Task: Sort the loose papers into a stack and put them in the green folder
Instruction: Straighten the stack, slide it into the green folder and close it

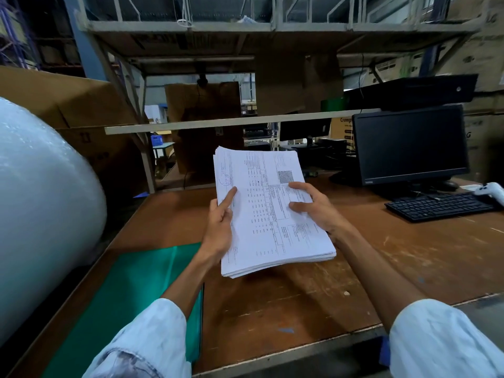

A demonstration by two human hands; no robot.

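Two hands hold one thick stack of papers in the air at the centre of the frame, above the wooden table: the left hand grips its left edge with the forefinger laid on the top sheet, and the right hand clasps the right edge, fingers spread over the print. Lying flat on the table at lower left, under the left forearm, is the green folder, well clear of the stack, while a monitor and keyboard stand at the right.
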